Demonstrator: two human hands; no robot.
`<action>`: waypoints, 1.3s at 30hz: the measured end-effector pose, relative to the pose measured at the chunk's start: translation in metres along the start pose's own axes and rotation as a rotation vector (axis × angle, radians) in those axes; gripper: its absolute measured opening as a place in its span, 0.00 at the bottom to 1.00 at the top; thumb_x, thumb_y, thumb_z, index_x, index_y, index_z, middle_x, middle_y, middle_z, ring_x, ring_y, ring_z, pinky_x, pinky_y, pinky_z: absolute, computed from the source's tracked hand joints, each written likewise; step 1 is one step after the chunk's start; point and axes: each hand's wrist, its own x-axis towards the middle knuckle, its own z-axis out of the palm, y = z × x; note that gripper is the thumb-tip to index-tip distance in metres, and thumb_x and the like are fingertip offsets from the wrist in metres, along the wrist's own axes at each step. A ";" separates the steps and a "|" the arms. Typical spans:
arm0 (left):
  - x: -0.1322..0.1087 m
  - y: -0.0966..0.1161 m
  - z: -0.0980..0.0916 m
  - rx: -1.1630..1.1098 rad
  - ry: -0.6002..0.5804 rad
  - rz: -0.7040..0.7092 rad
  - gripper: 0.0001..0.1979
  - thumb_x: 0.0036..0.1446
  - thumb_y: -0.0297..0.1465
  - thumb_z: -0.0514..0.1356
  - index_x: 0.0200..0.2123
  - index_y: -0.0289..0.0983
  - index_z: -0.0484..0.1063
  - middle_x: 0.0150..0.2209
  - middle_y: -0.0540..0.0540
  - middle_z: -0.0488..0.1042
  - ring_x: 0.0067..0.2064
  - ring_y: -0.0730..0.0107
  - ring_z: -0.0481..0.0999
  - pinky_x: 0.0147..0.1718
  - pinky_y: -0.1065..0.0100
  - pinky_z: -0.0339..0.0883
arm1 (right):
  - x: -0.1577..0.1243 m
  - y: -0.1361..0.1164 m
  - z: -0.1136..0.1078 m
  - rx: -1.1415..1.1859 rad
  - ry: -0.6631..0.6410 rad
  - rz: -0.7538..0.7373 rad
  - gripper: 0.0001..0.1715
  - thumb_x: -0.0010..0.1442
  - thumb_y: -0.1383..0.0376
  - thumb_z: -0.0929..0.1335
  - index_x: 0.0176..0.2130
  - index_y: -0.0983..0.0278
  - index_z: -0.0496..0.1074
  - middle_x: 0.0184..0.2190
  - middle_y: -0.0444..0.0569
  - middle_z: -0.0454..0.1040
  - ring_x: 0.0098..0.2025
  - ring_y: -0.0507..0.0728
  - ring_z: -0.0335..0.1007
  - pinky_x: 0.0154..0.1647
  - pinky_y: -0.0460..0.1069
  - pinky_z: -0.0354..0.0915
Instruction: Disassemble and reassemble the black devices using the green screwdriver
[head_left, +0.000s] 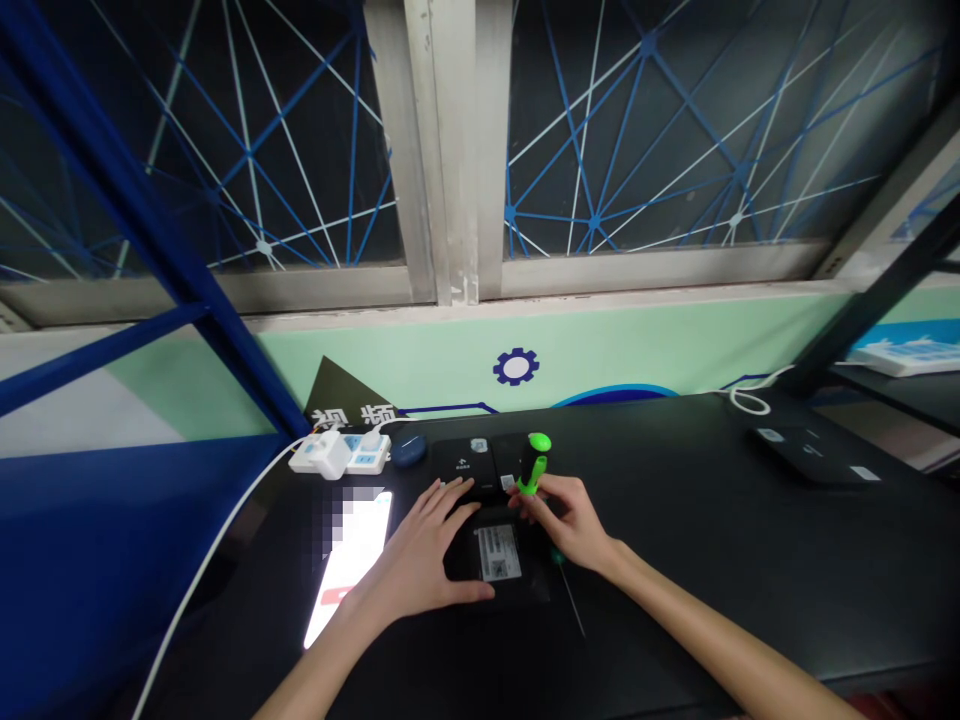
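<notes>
A black device with a white label [499,553] lies on the black table [675,620]. My left hand [429,555] rests on its left side, fingers spread, thumb near the lower edge. In my right hand [559,515] is a green and black screwdriver [535,462], held upright by the handle over the device's upper right corner; its tip is hidden. A second screwdriver [571,600] with a thin shaft lies to the right of the device, its green end partly under my right hand. Behind the hands are two flat black boxes [463,462].
A lit phone [352,560] lies left of my left hand. Behind it are a white power strip [367,453] with plugs and cables and a dark blue round case [409,449]. Another black device [814,457] lies at the far right, near a white cable [748,402].
</notes>
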 end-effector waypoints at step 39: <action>0.000 -0.002 0.002 -0.011 0.012 -0.006 0.44 0.49 0.60 0.61 0.65 0.47 0.59 0.71 0.45 0.49 0.70 0.42 0.47 0.65 0.42 0.49 | -0.001 0.002 0.004 0.187 0.000 0.108 0.18 0.68 0.55 0.64 0.41 0.65 0.77 0.29 0.49 0.77 0.27 0.53 0.72 0.27 0.45 0.70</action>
